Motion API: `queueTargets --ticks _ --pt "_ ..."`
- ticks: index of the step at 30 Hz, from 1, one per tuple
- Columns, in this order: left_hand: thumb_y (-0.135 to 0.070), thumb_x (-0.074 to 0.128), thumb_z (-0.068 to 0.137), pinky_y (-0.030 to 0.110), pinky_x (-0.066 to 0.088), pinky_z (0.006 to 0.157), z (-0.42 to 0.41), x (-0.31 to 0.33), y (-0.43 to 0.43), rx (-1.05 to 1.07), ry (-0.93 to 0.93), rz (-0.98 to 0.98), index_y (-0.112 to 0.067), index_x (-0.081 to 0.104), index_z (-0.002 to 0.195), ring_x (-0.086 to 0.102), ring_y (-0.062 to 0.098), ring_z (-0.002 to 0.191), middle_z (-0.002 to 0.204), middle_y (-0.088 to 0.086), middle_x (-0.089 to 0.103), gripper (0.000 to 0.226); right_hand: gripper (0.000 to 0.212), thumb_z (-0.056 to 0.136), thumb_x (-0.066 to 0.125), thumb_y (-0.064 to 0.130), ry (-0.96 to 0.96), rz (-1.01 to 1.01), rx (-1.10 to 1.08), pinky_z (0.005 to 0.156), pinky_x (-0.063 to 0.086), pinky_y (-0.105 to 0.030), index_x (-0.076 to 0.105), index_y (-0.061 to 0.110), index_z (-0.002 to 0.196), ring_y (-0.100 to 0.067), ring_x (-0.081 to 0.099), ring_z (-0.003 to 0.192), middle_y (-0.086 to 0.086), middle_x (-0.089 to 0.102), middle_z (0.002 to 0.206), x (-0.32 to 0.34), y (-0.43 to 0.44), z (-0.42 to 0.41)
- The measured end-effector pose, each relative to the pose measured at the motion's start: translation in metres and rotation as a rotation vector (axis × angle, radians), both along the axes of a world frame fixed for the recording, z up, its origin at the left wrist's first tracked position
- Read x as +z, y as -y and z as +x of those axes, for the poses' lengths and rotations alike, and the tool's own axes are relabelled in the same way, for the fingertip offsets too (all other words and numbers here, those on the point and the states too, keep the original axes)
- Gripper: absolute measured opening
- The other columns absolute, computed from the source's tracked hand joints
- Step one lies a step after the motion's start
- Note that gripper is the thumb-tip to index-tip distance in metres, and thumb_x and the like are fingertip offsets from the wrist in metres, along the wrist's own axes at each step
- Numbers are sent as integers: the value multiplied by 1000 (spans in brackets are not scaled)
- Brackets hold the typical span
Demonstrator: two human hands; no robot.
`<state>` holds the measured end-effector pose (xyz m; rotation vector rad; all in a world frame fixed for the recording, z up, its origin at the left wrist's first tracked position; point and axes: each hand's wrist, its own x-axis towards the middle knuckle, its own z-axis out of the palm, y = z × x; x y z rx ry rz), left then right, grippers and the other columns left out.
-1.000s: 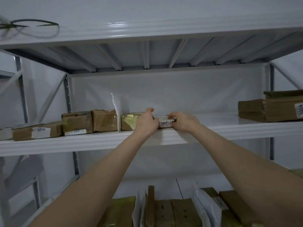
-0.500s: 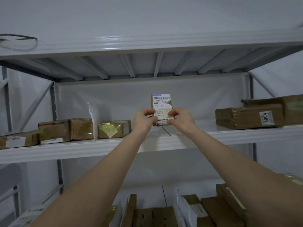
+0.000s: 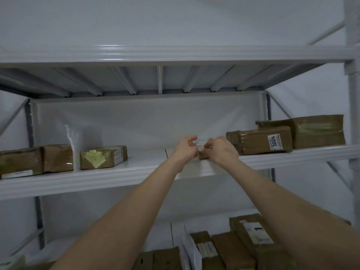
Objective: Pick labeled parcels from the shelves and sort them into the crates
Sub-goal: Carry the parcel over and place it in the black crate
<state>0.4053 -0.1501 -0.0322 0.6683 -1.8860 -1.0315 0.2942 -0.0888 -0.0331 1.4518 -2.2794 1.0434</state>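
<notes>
**Clerk:** First entry?

**Checker:** Small brown parcel with a white label (image 3: 201, 148). Location: middle of the shelf, at its near edge, held upright between both hands. It is blurred and the label text is unreadable. I cannot tell whether its lower end touches the shelf.

**Clerk:** Hands?

**Checker:** Left hand (image 3: 184, 151) is on the parcel's left edge and right hand (image 3: 220, 152) on its right edge. The fingers and thumbs of both are curled in and pinch it. The hands are close together, with only the parcel between them.

**Clerk:** Handling notes?

**Checker:** Judged light, since fingertips alone carry it. It is probably stiff card under tape, so the faces may be slick. It is not obviously fragile. Best hold: the two side edges, or one hand round the brown lower body, with the label left uncovered for reading.

**Clerk:** Surroundings?

**Checker:**
- **Carrier:** white metal shelf (image 3: 136, 178).
- **Right:** flat brown taped parcel marked 3004 (image 3: 257, 142), just beside the right hand. Farther right and behind it is a larger brown wrapped parcel (image 3: 311, 131).
- **Left, well apart:** brown parcel with a yellow-green tape patch (image 3: 103, 157), then a white plastic mailer standing on edge (image 3: 71, 139), then a squat brown taped box (image 3: 57, 157).
- **Below, near:** brown parcels standing on edge on the lower shelf (image 3: 251, 236).
- **Crates:** none in view.
</notes>
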Motion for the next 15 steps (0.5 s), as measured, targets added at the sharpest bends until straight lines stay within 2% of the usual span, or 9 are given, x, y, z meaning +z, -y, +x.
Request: queueTargets --ticks 2,5,7,10,15 --pt "3 46 91 37 46 102 5 -2 -2 52 14 -72 -10 48 136 57 21 109 123 11 56 46 32 94 52 40 -95 37 -68 101 37 -38 63 30 122 -29 41 125 -7 45 134 -2 0 -1" --pt "7 40 90 37 44 104 27 -3 -3 185 -40 -211 -8 57 126 57 23 116 125 11 60 42 38 95 47 43 -195 -73 -79 104 32 -40 57 28 129 -30 34 131 -7 41 140 -1 10 14" --pt "9 39 88 31 43 103 55 -6 0 284 -59 -293 -7 58 123 56 22 117 124 9 61 42 41 95 49 44 -214 -141 34 104 33 -40 53 26 132 -29 34 130 -7 42 140 0 24 44" --pt "8 43 85 28 39 101 104 -12 16 469 44 -449 -11 57 126 51 21 119 129 7 56 46 45 93 52 43 -241 -109 218 103 35 -39 49 26 134 -28 35 130 -6 43 139 0 50 108" --pt "2 45 86 27 38 97 185 -9 39 629 83 -539 -13 54 128 50 20 121 136 5 48 45 50 93 49 25 -230 -26 360 102 35 -41 37 30 142 -30 35 131 -9 40 142 1 96 198"
